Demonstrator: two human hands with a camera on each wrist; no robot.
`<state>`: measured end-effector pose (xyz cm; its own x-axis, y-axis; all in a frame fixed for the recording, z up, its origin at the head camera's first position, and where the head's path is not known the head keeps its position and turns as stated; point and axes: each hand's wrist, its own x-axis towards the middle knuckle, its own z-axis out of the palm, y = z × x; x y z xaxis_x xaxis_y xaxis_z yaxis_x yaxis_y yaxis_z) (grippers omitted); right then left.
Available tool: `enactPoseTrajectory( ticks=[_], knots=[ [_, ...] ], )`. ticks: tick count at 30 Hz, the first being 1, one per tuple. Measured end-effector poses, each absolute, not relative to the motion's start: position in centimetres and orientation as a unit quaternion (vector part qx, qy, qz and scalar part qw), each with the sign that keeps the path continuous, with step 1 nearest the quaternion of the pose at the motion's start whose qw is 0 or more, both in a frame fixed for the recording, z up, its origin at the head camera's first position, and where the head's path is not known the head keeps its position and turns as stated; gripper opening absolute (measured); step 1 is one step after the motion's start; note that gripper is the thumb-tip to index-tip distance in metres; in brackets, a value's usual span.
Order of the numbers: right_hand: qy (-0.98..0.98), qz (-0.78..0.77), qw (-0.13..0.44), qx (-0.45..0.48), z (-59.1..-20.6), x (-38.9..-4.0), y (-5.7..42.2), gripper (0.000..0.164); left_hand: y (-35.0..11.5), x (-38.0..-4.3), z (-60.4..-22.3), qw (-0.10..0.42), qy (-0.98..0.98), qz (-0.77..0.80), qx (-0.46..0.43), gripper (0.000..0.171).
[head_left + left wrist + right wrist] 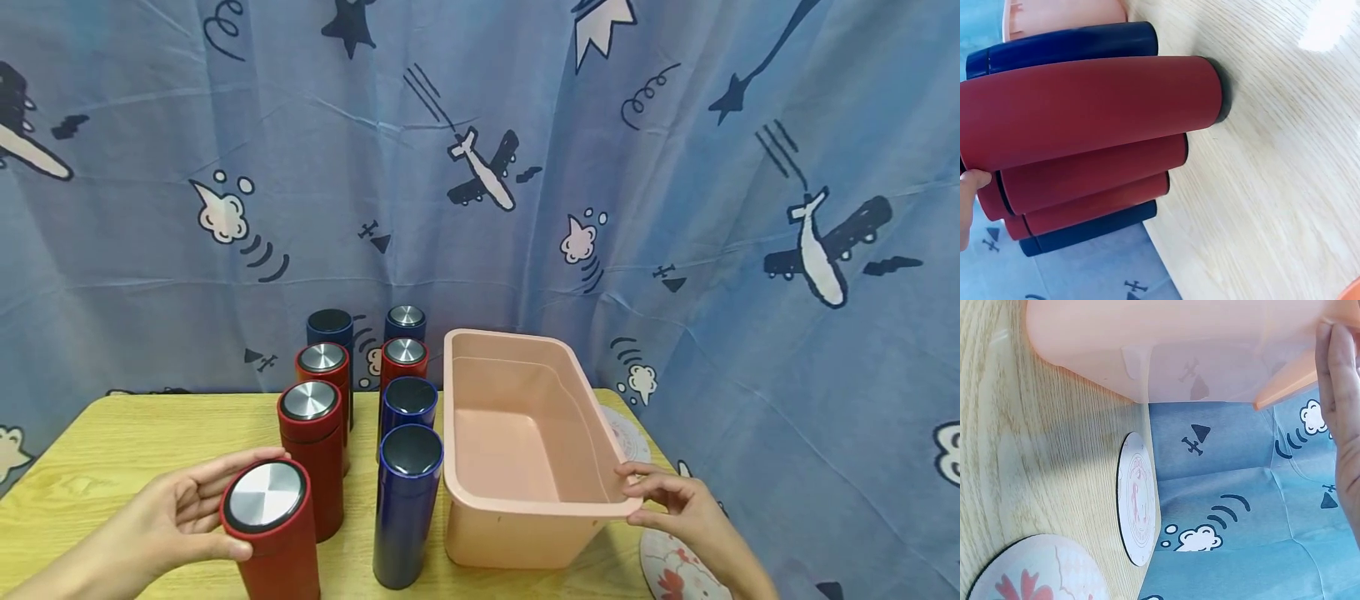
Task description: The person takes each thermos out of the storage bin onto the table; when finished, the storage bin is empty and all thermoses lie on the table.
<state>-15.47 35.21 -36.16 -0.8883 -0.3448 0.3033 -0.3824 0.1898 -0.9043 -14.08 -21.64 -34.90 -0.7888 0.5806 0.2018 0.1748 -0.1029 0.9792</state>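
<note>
My left hand (176, 510) grips the top of a red thermos flask (281, 567) at the front left, thumb on the near side and fingers behind the lid. It has a silver disc on its lid and stands upright; its black base shows in the left wrist view. My right hand (678, 507) pinches the near right corner of the rim of a peach plastic bin (521, 537), with the thumb below the lip. Behind the gripped flask stand two more red flasks (318, 483) and a dark blue one (330, 323) in a row.
A second row runs beside the bin: two blue flasks with black lids (408, 508), a red flask (405, 354) and a dark blue one (406, 321). Right of the bin lie two round patterned mats (1137, 500). A printed blue curtain (480, 250) hangs behind the wooden table (150, 433).
</note>
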Motion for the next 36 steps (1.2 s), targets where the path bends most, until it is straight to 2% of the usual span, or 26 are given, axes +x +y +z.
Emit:
enactPoseTrajectory(
  ticks=[4, 9, 27, 36],
  knots=[
    [-0.773, 0.588, 0.021, 0.235, -36.2, -15.5, 35.2, 0.023, -21.5, -14.3, -34.9, 0.137, 0.693, 0.665, 0.241, 0.072],
    [-0.773, 0.588, 0.021, 0.237, -36.2, -15.5, 35.2, 0.022, -21.3, -14.5, -34.9, 0.12, 0.705, 0.652, 0.252, 0.069],
    [-0.764, 0.593, 0.018, 0.254, -36.3, -15.6, 35.2, 0.025, -20.4, -15.9, -34.5, 0.11, 0.704, 0.649, 0.267, 0.067],
    [-0.757, 0.601, 0.013, 0.256, -36.3, -15.6, 35.2, 0.026, -19.3, -16.1, -34.3, 0.121, 0.729, 0.643, 0.203, 0.069]
  ],
)
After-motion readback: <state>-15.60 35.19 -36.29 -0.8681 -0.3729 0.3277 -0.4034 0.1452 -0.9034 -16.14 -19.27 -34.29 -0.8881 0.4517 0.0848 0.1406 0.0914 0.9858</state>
